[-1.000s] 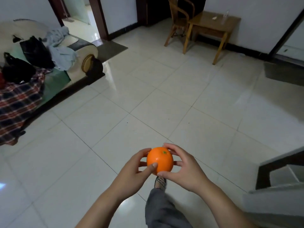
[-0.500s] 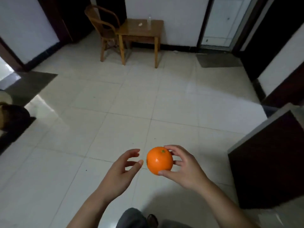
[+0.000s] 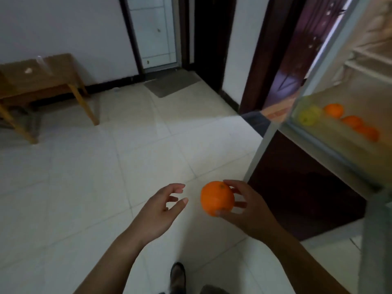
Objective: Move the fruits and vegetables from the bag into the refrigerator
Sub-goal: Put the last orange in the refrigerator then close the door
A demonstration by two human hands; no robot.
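Standing on a pale tiled floor (image 3: 84,187), beside an open fridge (image 3: 257,153) at the right, with its lit shelf (image 3: 339,149) above a dark lower door. Against the far white wall, a wooden table (image 3: 42,77); by the door, a grey mat (image 3: 171,82). Gripping an orange (image 3: 217,198) in the right hand (image 3: 252,215), thumb beneath and fingers curled round the far side, low in front of the fridge. Left hand (image 3: 161,211) just beside it, not touching, fingers loosely spread, holding nothing. At the bottom edge, a shoe (image 3: 177,276). On the shelf, three oranges (image 3: 352,122) in a row, with blurred yellow fruit (image 3: 308,117) to their left.
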